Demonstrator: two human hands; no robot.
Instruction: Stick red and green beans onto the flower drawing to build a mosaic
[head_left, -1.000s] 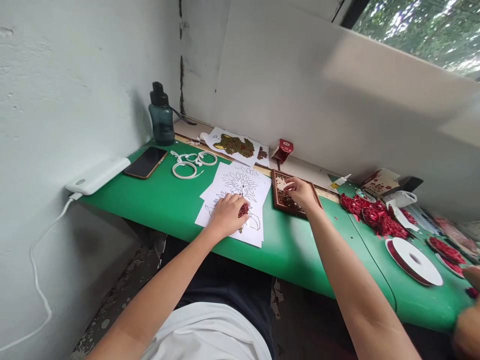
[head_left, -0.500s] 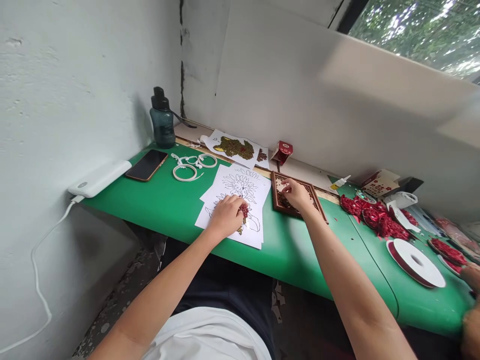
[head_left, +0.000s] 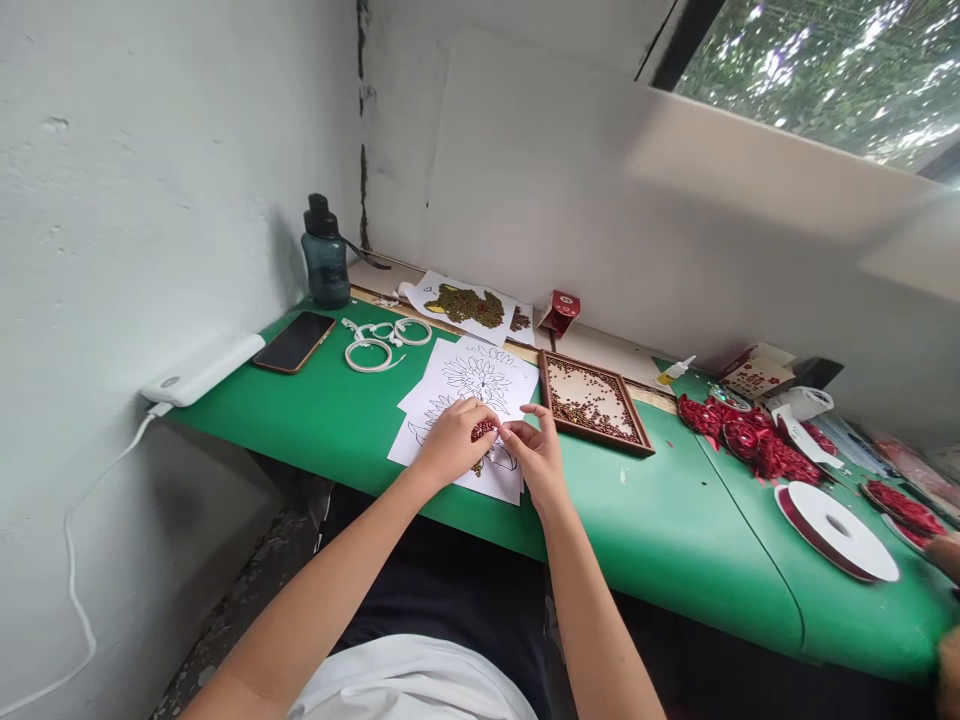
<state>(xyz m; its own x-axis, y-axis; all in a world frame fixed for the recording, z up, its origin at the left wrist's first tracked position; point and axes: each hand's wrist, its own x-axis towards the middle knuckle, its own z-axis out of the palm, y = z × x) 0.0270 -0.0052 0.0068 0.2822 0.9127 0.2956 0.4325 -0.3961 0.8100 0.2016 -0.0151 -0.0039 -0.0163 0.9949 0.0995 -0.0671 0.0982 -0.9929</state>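
White sheets of paper with line-drawn flowers lie on the green table. Over their lower part is my left hand, its fingers bent and its thumb and forefinger together beside a patch of red beads. My right hand meets it from the right, thumb and forefinger pinched at the edge of that patch. Whatever is between the fingertips of either hand is too small to make out. To the right stands a brown wooden tray with loose brown beads scattered inside.
A phone, white cables and a bottle are at left. Behind lies a beaded picture near a small red box. Rightward are a glue bottle, red trimmings, a ribbon spool and another person's blurred hand.
My right hand has left the wooden tray and moved left to the red beads on the paper, meeting my left hand. My left hand stays over the drawing.
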